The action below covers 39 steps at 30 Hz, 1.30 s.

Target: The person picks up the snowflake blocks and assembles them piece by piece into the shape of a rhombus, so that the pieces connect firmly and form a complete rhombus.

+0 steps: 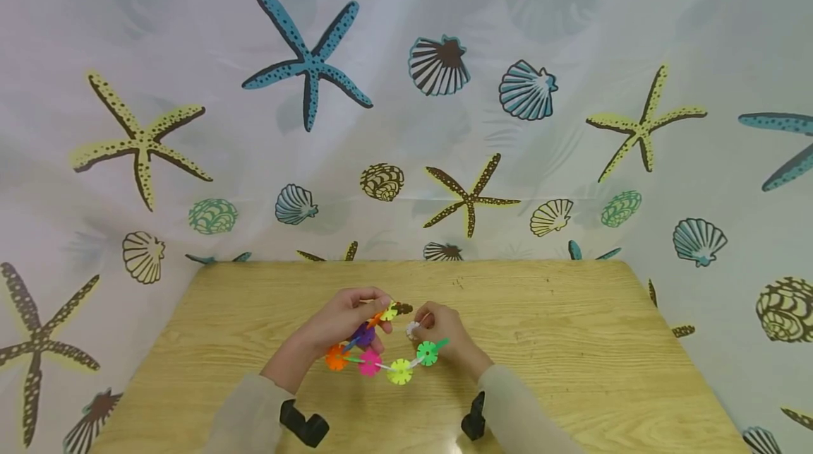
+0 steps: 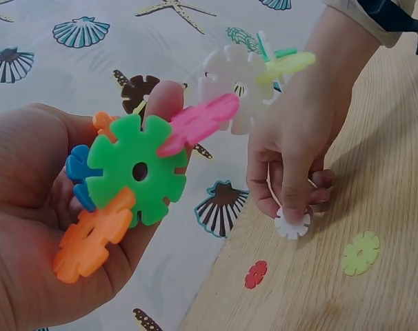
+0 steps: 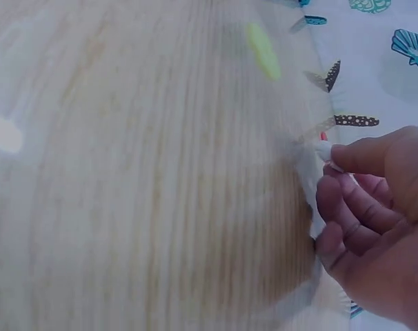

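My left hand (image 1: 343, 318) holds a chain of notched plastic interlocking discs (image 1: 370, 363), pinching it near its yellow and brown end. The chain loops down and across toward the right hand, with orange, pink, yellow and green discs showing. In the left wrist view, a green disc (image 2: 112, 169) slotted to an orange disc (image 2: 92, 238) lies before the palm. My right hand (image 1: 449, 335) pinches a small white disc (image 2: 292, 225) between thumb and fingers, low over the table. The same white disc (image 3: 323, 150) peeks past the thumb in the right wrist view.
A red disc (image 2: 256, 274) and a yellow-green disc (image 2: 361, 253) lie loose on the wooden table (image 1: 571, 341). Behind the table hangs a pale cloth (image 1: 394, 129) printed with starfish and shells. Dark straps with black mounts (image 1: 305, 426) sit around both sleeves.
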### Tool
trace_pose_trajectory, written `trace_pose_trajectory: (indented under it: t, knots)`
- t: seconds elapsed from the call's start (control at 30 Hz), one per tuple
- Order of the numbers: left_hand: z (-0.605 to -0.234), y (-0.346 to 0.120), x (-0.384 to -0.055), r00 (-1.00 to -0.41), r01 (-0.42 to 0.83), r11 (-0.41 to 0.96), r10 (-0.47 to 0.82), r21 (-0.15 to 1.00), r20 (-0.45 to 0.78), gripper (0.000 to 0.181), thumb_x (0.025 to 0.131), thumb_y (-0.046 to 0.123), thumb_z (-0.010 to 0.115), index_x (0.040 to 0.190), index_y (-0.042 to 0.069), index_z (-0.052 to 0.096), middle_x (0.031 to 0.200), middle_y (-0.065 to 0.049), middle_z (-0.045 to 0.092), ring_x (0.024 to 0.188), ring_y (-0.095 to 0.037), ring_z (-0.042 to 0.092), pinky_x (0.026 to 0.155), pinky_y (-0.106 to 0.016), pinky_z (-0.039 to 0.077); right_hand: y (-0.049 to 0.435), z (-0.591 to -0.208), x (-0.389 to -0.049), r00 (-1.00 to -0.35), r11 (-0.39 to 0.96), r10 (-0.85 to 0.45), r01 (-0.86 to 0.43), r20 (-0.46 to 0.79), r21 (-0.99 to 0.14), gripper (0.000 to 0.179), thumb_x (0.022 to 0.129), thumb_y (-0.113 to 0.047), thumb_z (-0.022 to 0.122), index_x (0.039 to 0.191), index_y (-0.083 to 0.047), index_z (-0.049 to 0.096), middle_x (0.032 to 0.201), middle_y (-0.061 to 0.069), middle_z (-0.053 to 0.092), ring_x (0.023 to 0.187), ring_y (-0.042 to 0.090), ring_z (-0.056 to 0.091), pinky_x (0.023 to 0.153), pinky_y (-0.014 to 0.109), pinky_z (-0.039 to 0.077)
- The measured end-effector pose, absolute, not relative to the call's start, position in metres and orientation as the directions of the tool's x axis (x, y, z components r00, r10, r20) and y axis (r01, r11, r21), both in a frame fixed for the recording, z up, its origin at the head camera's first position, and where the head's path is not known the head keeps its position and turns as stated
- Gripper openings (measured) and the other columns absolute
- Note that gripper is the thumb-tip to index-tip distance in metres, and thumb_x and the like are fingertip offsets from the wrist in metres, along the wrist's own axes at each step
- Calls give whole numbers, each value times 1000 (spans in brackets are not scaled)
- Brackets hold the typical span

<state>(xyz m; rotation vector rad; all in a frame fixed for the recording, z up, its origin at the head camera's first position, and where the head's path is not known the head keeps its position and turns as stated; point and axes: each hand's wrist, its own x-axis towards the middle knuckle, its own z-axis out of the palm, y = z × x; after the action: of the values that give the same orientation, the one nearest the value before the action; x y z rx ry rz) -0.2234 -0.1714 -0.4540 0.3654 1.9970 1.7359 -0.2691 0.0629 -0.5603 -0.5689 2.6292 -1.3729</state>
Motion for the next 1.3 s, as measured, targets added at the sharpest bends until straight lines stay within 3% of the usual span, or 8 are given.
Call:
trace_pose_trajectory:
  t: [0.13, 0.23, 0.37, 0.5, 0.63, 0.83, 1.3]
  knots:
    - [-454, -172, -224, -857, -101, 168, 485, 981, -171, 39, 112, 34, 53, 122, -3, 61, 89, -7, 72, 64, -20, 76, 75, -38, 67, 69, -550, -265, -924, 476, -379, -243, 52, -845, 14, 99, -9, 69, 108, 0, 66, 85, 9, 71, 68, 9, 59, 61, 23, 49]
    - [-454, -173, -225, -859, -103, 171, 482, 980, -174, 39, 112, 34, 53, 123, -4, 60, 89, -6, 72, 64, -19, 76, 74, -37, 67, 72, -538, -261, -921, 431, -387, -232, 54, -872, 15, 101, -8, 67, 112, 2, 66, 83, 17, 73, 62, 10, 60, 57, 21, 47]
    - [-454, -174, -225, -860, -101, 167, 480, 981, -171, 40, 112, 33, 53, 123, -4, 60, 89, -6, 72, 63, -19, 76, 73, -37, 67, 77, -521, -258, -911, 366, -405, -235, 73, -900, 17, 103, -6, 65, 116, 4, 66, 88, 29, 72, 64, 32, 68, 55, 21, 48]
    - [-454, -174, -225, -862, -97, 165, 480, 981, -166, 42, 112, 34, 53, 124, -7, 59, 89, -6, 72, 63, -19, 76, 73, -37, 67, 82, -507, -258, -905, 344, -412, -262, 106, -902, 17, 103, -8, 65, 117, 2, 67, 84, 22, 73, 75, 46, 71, 54, 22, 49]
    - [-454, -174, -226, -863, -96, 169, 477, 981, -167, 43, 112, 34, 53, 124, -7, 59, 89, -7, 72, 64, -19, 76, 73, -37, 67, 86, -495, -257, -906, 346, -404, -280, 127, -895, 18, 103, -11, 67, 118, -1, 68, 81, 9, 73, 72, 35, 71, 52, 23, 45]
    - [-453, -174, -226, -870, -100, 169, 464, 981, -168, 40, 112, 34, 54, 122, -4, 61, 89, -7, 72, 64, -19, 76, 73, -36, 67, 91, -482, -253, -901, 305, -408, -285, 146, -909, 20, 103, -12, 68, 120, 0, 68, 83, 9, 73, 69, 13, 67, 58, 26, 52]
    - [-453, -171, -226, -882, -118, 167, 436, 979, -180, 41, 112, 34, 54, 125, -4, 59, 90, -8, 71, 64, -18, 76, 72, -34, 66, 95, -465, -245, -891, 230, -426, -273, 156, -934, 24, 103, -13, 68, 121, 3, 67, 80, 2, 70, 68, 9, 66, 65, 23, 57]
